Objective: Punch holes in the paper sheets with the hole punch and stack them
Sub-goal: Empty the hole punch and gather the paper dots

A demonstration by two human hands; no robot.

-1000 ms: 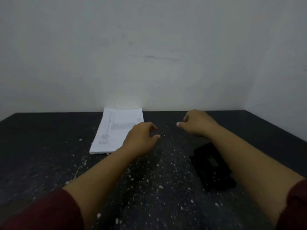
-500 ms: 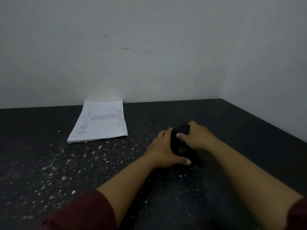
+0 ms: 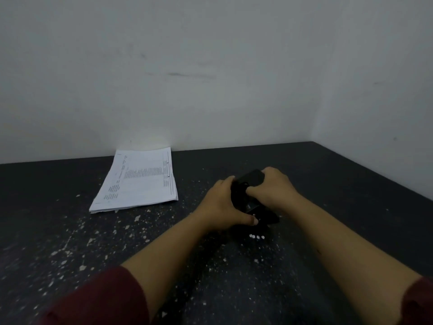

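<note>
Hole punch (image 3: 251, 195), black, sits right of centre on the dark speckled table (image 3: 70, 242), gripped from both sides: left hand (image 3: 222, 206) curls round its left edge, right hand (image 3: 274, 187) clasps its top. Paper sheets (image 3: 138, 181) lie stacked far left, well apart, against the wall (image 3: 210, 66).

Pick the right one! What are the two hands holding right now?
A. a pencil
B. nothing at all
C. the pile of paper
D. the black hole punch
D: both the left hand and the right hand are wrapped around the black hole punch, while the paper stack lies untouched off to the left by the wall.
</note>
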